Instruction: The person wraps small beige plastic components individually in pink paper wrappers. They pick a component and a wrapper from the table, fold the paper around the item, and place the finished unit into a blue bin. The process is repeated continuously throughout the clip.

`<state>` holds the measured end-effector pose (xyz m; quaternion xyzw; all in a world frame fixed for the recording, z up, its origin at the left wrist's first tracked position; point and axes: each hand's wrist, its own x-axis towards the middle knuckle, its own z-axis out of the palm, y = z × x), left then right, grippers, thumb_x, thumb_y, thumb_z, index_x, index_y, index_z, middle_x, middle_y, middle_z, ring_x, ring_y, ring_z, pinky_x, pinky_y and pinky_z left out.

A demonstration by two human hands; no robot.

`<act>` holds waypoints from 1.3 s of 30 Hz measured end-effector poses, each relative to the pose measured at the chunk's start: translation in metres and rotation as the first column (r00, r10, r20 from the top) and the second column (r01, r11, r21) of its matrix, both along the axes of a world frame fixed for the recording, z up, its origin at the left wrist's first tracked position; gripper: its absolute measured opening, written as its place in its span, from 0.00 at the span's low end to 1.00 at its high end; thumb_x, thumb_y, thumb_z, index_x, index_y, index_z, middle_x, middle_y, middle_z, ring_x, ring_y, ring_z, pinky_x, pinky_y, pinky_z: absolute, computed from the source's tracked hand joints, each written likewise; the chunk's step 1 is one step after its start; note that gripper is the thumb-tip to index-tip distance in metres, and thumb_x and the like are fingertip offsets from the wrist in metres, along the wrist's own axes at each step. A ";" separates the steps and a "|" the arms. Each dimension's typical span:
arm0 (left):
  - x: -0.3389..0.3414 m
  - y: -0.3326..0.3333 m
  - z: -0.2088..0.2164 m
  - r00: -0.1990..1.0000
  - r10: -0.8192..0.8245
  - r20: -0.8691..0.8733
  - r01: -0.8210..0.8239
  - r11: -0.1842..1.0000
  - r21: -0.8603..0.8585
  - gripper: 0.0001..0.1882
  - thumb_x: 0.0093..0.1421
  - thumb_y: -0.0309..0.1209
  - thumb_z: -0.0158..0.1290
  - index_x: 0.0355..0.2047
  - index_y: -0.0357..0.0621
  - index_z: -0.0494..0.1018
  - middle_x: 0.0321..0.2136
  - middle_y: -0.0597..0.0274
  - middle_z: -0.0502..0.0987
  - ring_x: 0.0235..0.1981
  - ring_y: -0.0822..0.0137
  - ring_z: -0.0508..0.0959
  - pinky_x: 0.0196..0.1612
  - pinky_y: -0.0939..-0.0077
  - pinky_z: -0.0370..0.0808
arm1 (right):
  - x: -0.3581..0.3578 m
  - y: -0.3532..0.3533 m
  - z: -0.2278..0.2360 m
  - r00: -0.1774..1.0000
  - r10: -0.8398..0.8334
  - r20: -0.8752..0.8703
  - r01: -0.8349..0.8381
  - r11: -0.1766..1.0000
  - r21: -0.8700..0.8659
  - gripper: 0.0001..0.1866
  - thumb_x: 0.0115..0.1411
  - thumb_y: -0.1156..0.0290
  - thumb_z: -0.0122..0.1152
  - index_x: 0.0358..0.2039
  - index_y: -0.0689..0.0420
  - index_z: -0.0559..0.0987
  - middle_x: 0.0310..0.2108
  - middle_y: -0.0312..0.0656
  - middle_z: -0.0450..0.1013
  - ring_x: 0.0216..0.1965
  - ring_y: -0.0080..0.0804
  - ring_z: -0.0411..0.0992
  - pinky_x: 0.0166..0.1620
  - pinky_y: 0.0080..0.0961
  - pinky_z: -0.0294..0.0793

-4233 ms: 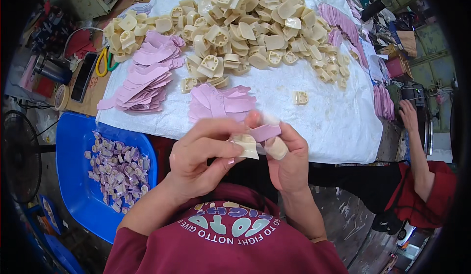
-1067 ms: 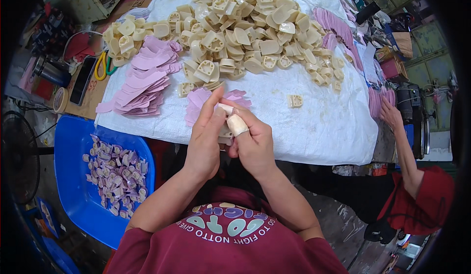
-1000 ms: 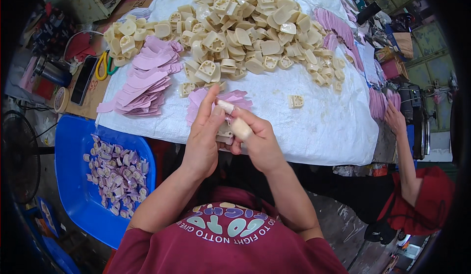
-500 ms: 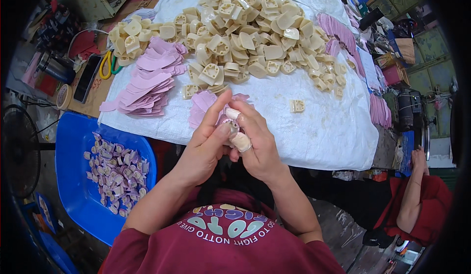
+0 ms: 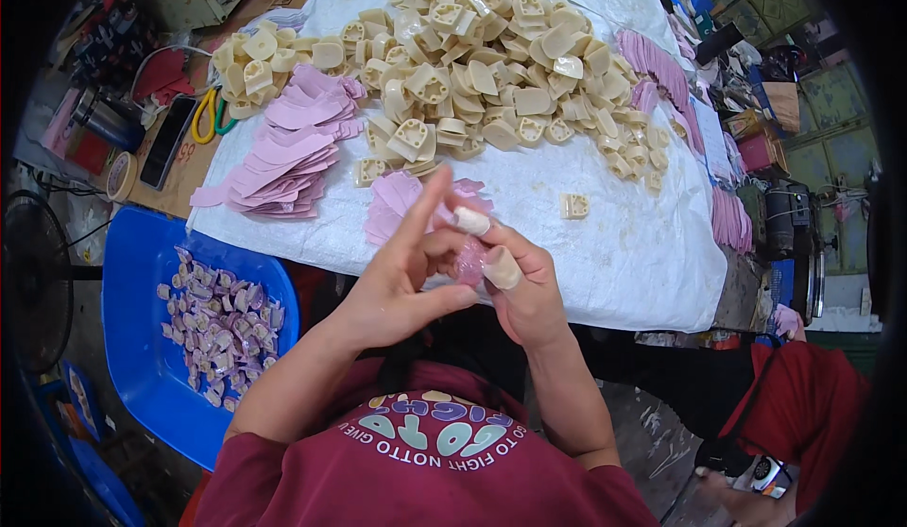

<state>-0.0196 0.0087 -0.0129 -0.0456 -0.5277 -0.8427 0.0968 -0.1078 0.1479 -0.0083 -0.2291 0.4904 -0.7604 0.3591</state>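
Observation:
Over the near edge of the white-covered table, my right hand point(image 5: 525, 286) pinches a small block that looks like a shoe heel point(image 5: 469, 261), wrapped in glossy pink material. Pale coverings wrap the thumb and a finger of this hand. My left hand point(image 5: 402, 281) is open beside it, index finger pointing up and thumb stretched toward the heel. Its other fingers bend close to the heel; whether they touch it I cannot tell. Just beyond my hands lie loose pink sheet pieces point(image 5: 389, 208). One bare beige heel point(image 5: 573, 206) sits apart to the right.
A large pile of beige heels point(image 5: 482, 78) covers the far table. A stack of pink strips point(image 5: 283, 163) lies left, near scissors point(image 5: 204, 119), a phone point(image 5: 170, 144) and a tape roll point(image 5: 122, 177). Left below, a blue tub point(image 5: 142, 338) holds pink-covered heels. Another person point(image 5: 803, 414) sits at right.
My left hand has loosened from around the heel and its fingers have spread. The heel, now showing its pink side, has moved slightly right with my right hand. The other person's arm has shifted.

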 end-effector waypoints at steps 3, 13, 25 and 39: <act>-0.004 -0.015 0.012 0.987 0.099 -0.125 -0.155 0.792 -0.590 0.49 0.51 0.16 0.55 0.69 0.46 0.41 0.46 0.53 0.74 0.46 0.64 0.74 0.52 0.69 0.70 | -0.001 0.004 -0.004 0.992 -0.104 -0.074 0.110 0.991 0.078 0.22 0.64 0.70 0.55 0.58 0.61 0.69 0.48 0.40 0.72 0.47 0.24 0.71 0.52 0.23 0.70; -0.007 -0.028 0.024 0.977 0.043 -0.209 -0.212 0.315 -0.925 0.36 0.41 0.21 0.62 0.54 0.40 0.67 0.36 0.53 0.72 0.38 0.52 0.73 0.42 0.62 0.71 | -0.009 0.018 -0.001 0.988 -0.087 -0.131 0.126 0.938 0.324 0.11 0.62 0.73 0.57 0.43 0.65 0.78 0.34 0.38 0.77 0.34 0.19 0.74 0.38 0.18 0.74; -0.011 -0.012 0.022 0.943 0.143 -0.299 -0.332 0.386 -0.861 0.22 0.38 0.28 0.65 0.34 0.40 0.69 0.26 0.56 0.70 0.27 0.54 0.73 0.31 0.63 0.69 | 0.002 0.019 0.020 0.907 -0.159 -0.389 0.281 0.918 0.280 0.09 0.63 0.76 0.52 0.40 0.65 0.78 0.33 0.36 0.77 0.34 0.18 0.72 0.38 0.17 0.71; -0.021 0.041 0.009 0.895 0.328 -0.303 -0.442 0.560 -0.701 0.18 0.42 0.31 0.65 0.27 0.39 0.67 0.19 0.55 0.71 0.19 0.56 0.75 0.22 0.67 0.71 | 0.024 0.039 0.019 0.906 -0.423 -0.024 0.423 0.897 0.127 0.15 0.67 0.69 0.50 0.46 0.66 0.76 0.35 0.36 0.75 0.36 0.17 0.70 0.39 0.16 0.70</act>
